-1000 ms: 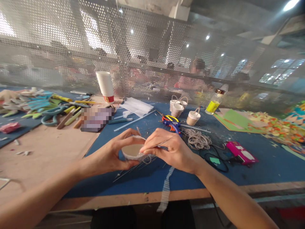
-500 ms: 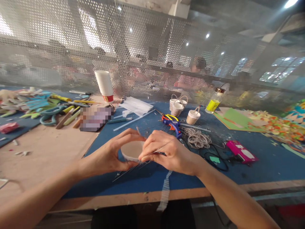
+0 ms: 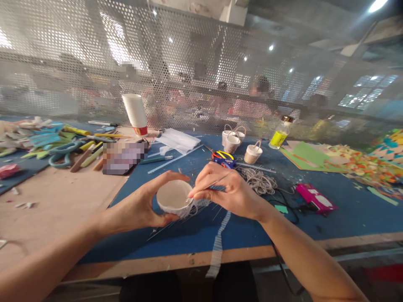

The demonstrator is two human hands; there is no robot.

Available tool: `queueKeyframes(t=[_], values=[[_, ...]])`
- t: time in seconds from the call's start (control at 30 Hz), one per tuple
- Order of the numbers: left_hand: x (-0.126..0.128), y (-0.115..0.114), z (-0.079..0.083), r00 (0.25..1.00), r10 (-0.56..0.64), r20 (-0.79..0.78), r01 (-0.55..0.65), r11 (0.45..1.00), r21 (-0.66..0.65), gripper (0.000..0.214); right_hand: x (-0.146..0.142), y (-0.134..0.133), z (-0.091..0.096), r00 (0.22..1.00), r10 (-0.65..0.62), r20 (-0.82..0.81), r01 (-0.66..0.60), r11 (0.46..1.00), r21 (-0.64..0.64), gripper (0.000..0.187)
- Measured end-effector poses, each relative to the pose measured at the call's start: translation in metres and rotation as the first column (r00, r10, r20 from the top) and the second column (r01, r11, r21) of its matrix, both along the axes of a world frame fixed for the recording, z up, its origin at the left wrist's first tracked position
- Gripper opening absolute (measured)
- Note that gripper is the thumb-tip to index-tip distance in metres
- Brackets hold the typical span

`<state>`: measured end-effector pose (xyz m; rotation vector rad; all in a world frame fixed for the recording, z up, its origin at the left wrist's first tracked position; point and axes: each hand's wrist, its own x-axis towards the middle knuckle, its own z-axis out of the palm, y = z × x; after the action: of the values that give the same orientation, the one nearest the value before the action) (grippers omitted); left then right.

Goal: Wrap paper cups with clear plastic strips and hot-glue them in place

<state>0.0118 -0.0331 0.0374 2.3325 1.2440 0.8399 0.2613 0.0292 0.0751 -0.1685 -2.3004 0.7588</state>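
My left hand (image 3: 147,199) is wrapped around a small white cup (image 3: 171,197), thumb at the near side and fingers round the far side. The cup's open mouth tilts towards me, and its inside looks bare. At the cup's right rim, my right hand (image 3: 220,188) pinches a thin pale strand (image 3: 218,180) that crosses over its fingers; its exact kind is unclear. A pleated whitish strip (image 3: 217,247) trails below that hand and over the table's front edge. Thin wires (image 3: 163,230) lie under the cup.
Behind my right hand are small handled cups (image 3: 252,154), yellow-handled pliers (image 3: 224,155) and coiled cord (image 3: 260,180). A pink box (image 3: 315,198) with a black cable lies right. Left are stacked paper cups (image 3: 135,114), blue scissors (image 3: 61,153) and a phone-like slab (image 3: 124,158). A bottle (image 3: 280,134) stands far right.
My right hand has shifted slightly up and right along the rim, uncovering more of the cup's mouth. My left hand keeps its hold, and the cup is tipped more towards me.
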Motion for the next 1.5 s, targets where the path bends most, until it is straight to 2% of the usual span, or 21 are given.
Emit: queueKeyframes(t=[0.2, 0.53, 0.63, 0.73, 0.93, 1.07, 1.2, 1.5], values=[[-0.001, 0.0, -0.002, 1.0, -0.003, -0.014, 0.003, 1.0, -0.004, 0.068, -0.002, -0.004, 0.002, 0.995, 0.066, 0.079, -0.068, 0.997, 0.023, 0.007], [-0.001, -0.002, -0.003, 1.0, -0.012, 0.007, 0.012, 1.0, -0.018, 0.071, 0.004, 0.009, -0.003, 0.98, 0.069, 0.186, -0.07, 0.998, 0.003, 0.009], [-0.002, -0.002, -0.003, 1.0, -0.028, -0.009, 0.028, 1.0, 0.003, 0.075, 0.003, 0.012, -0.005, 0.986, 0.05, 0.158, -0.053, 0.998, 0.014, 0.011], [-0.004, 0.0, -0.004, 1.0, -0.02, -0.022, 0.021, 0.999, 0.042, 0.08, 0.001, 0.011, -0.005, 0.998, -0.009, 0.063, 0.009, 1.0, 0.013, 0.012], [-0.005, 0.002, -0.008, 1.0, 0.015, -0.009, -0.014, 0.998, 0.067, 0.082, -0.007, -0.009, -0.004, 0.991, -0.105, -0.079, 0.109, 0.993, 0.053, 0.009], [-0.004, 0.003, -0.012, 0.999, 0.029, 0.029, -0.031, 0.997, 0.073, 0.082, -0.012, -0.02, -0.013, 0.99, -0.13, -0.046, 0.135, 0.98, 0.146, 0.01], [-0.004, 0.004, -0.014, 0.999, 0.035, 0.034, -0.038, 0.996, 0.077, 0.081, -0.015, -0.022, -0.021, 0.994, -0.11, -0.002, 0.107, 0.962, 0.251, 0.012], [-0.002, 0.001, -0.011, 0.999, 0.034, 0.005, -0.034, 0.995, 0.089, 0.082, -0.018, -0.021, -0.021, 0.996, -0.07, 0.052, 0.06, 0.983, 0.171, 0.012]])
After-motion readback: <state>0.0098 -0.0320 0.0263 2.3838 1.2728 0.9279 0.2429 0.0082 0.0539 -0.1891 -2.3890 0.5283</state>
